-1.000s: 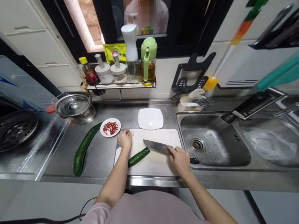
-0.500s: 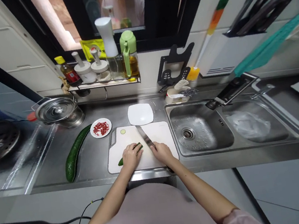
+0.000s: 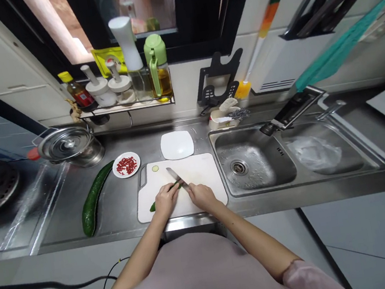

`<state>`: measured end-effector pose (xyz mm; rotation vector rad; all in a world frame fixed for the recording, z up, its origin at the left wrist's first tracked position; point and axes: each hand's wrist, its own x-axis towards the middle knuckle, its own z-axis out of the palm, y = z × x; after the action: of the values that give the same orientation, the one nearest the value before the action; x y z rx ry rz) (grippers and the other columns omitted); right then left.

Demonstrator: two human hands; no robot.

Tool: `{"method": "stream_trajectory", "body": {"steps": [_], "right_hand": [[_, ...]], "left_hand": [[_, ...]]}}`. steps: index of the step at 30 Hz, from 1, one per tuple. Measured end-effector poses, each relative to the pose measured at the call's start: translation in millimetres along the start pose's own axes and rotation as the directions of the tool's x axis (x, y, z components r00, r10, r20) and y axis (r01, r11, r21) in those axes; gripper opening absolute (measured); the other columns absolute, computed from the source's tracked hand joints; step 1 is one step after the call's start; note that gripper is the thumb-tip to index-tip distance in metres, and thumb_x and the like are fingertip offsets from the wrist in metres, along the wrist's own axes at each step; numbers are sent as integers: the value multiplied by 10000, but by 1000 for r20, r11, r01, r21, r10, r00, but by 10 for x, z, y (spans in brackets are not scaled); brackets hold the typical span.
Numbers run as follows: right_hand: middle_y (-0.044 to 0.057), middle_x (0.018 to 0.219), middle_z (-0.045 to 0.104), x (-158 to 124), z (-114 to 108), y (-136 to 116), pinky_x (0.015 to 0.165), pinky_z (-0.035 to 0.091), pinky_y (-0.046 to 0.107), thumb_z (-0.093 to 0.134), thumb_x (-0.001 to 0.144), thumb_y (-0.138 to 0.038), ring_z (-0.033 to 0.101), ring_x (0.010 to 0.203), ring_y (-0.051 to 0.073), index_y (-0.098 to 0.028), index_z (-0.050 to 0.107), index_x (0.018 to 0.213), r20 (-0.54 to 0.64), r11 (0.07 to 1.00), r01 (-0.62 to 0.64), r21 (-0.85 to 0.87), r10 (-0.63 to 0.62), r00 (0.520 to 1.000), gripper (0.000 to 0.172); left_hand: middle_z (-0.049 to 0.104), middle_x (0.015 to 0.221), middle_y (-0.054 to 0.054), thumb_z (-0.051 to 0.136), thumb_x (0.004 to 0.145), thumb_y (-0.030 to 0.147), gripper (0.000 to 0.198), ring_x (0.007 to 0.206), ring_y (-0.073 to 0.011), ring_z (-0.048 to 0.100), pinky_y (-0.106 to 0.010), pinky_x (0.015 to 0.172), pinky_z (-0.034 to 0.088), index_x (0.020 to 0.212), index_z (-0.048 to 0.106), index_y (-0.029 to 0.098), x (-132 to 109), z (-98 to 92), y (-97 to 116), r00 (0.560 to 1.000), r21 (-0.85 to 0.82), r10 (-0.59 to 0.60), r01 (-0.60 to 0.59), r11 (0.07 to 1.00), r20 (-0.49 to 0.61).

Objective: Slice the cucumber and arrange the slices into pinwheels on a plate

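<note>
My left hand (image 3: 166,199) is closed over a piece of cucumber (image 3: 152,207) lying on the white cutting board (image 3: 204,171). One end of the cucumber shows left of the hand; most of the rest is under the fingers. In my right hand (image 3: 202,196) is a knife (image 3: 176,175), its blade pointing up and left across the cucumber, close to my left fingertips. Whether the edge has entered the cucumber I cannot tell. A pale cucumber slice (image 3: 155,168) lies near the board's upper left corner. Left of the board rests a whole long cucumber (image 3: 94,200).
A small plate of chopped red pieces (image 3: 126,165) and an empty white plate (image 3: 177,145) stand behind the board. A lidded steel pot (image 3: 71,145) is at the back left. To the right is a double sink (image 3: 258,173) with a black faucet (image 3: 292,109). Bottles line a shelf (image 3: 129,106).
The knife has moved left onto the cucumber, its blade now lying beside my left fingertips. My right hand has shifted left with it. The whole view has shifted slightly.
</note>
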<state>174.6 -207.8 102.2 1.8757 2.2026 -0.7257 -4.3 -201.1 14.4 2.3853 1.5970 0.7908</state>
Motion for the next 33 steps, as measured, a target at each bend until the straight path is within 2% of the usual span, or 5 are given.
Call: {"method": "stream_trajectory", "body": {"steps": [9,19,33], "right_hand": [[136,981,694,-82,23,-11,774,436,306,304,983,-267,658,954,236,-156,548,1122,15,999,-15,-36,15,1000,302],[151,980,693,-278,-79,43,734,426,314,329,960,-224,658,945,257,-146,569,1104,101,999,-24,-49,29,994,291],[150,996,686,-234,-101,43,739,423,303,349,960,-230,651,949,242,-154,582,1093,128,999,-19,-30,23,992,279]], "left_hand": [[668,1056,-52,540,913,268,258,983,-181,595,-327,871,516,1124,690,268,-10,21,-8,1000,-20,6,-6,1000,1],[662,1057,-49,528,916,257,266,985,-175,590,-316,877,507,1130,685,270,-14,37,-22,1000,-21,7,-7,1000,9],[661,1050,-58,526,915,254,276,983,-179,592,-329,870,517,1142,683,270,8,24,-27,1000,-52,1,0,999,19]]}}
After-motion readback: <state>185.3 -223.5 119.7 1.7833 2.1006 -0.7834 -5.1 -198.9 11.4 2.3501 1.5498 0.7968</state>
